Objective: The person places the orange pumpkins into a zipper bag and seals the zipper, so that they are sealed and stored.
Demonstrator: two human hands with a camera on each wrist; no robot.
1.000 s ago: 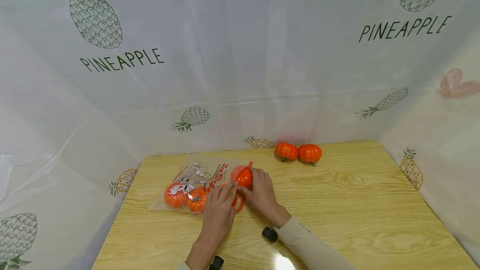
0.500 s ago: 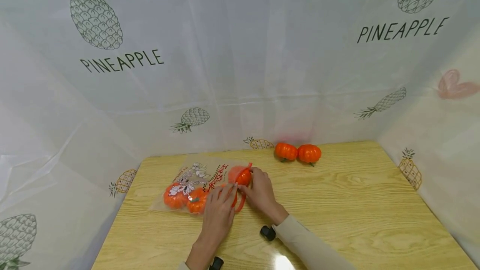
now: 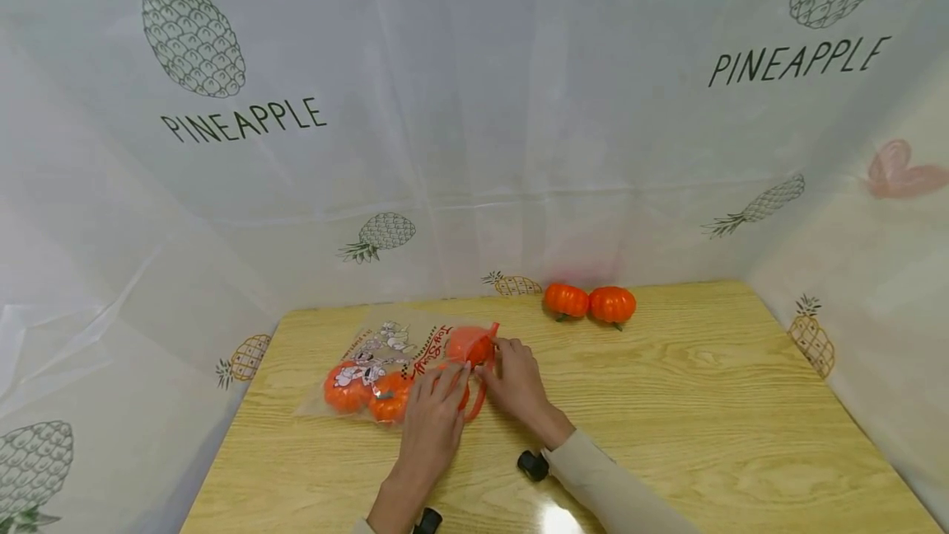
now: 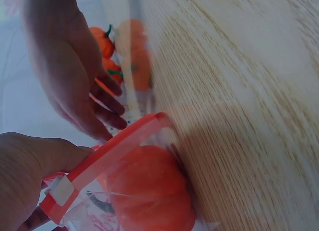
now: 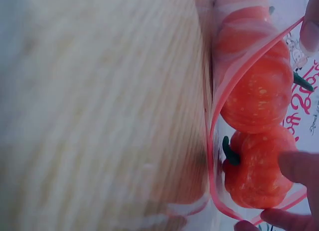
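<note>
A clear zip bag with red print lies on the table, its red-edged mouth facing right. My left hand pinches the upper edge of the mouth, beside the white slider on the red zip strip. Inside the bag sit several orange toy pumpkins with green stems. One pumpkin rests just inside the mouth, its stem toward the opening. My right hand is at the mouth, fingers loosely extended, its thumb against this pumpkin. The bag's film covers part of it in the head view.
Two more orange pumpkins stand side by side at the table's back edge, near the pineapple-print curtain. The wooden table stretches to the right of the hands. Black wrist straps show near both wrists.
The pumpkin at the mouth has slid left, further under the bag's film. My right hand has stayed at the mouth with its fingers shifting slightly; the left hand keeps its hold.
</note>
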